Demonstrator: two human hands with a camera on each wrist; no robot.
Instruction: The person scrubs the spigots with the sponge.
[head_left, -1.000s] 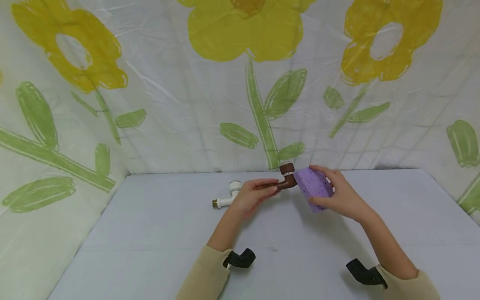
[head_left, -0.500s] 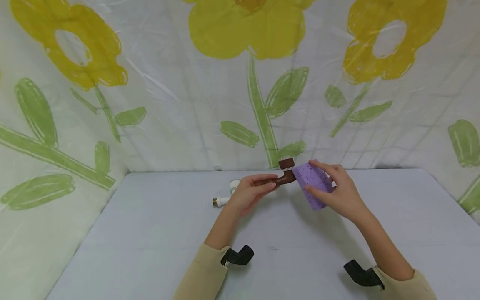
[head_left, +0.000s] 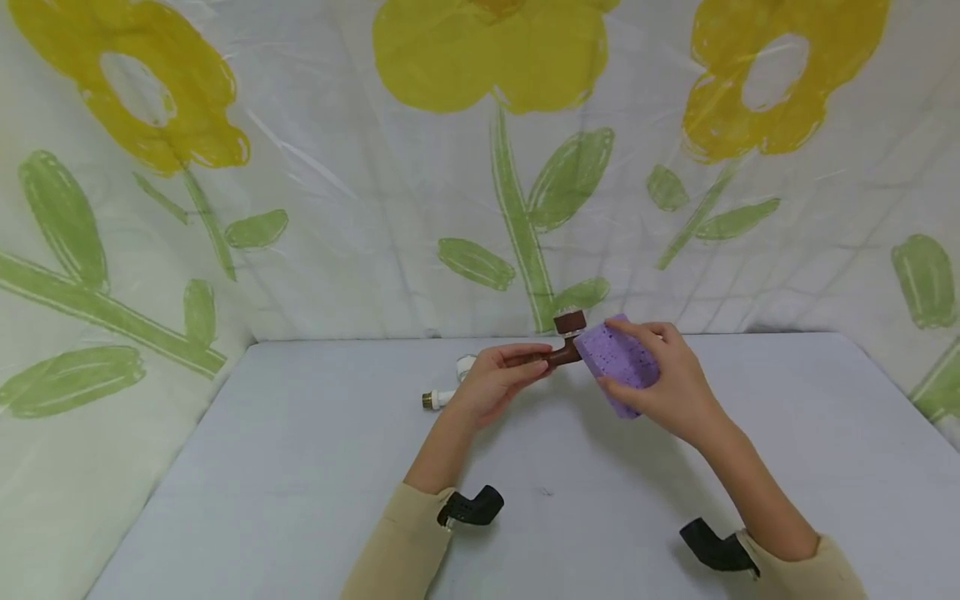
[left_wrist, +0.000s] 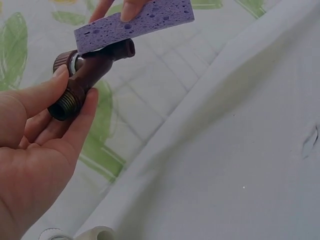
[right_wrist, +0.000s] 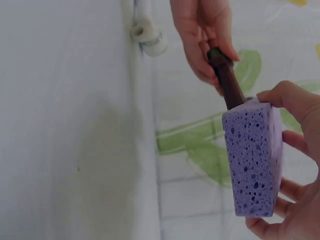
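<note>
The purple sponge (head_left: pixel 618 358) has shifted — hiding more of the tap (left_wrist: pixel 92 70).

The sponge (right_wrist: pixel 250 160) looked rough and porous, the brown tap (left_wrist: pixel 93 69) smooth, perhaps plastic, the tabletop (head_left: pixel 300 467) matt.

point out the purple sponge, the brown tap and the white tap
Purple sponge (right_wrist: pixel 251 162): right wrist view, pitted face.
Brown tap (left_wrist: pixel 91 70): left wrist view, mid-body.
White tap (right_wrist: pixel 148 31): right wrist view, near open end.

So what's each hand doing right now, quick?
Left hand: closed, holding the brown tap near its threaded end.
Right hand: closed, holding the purple sponge.
</note>
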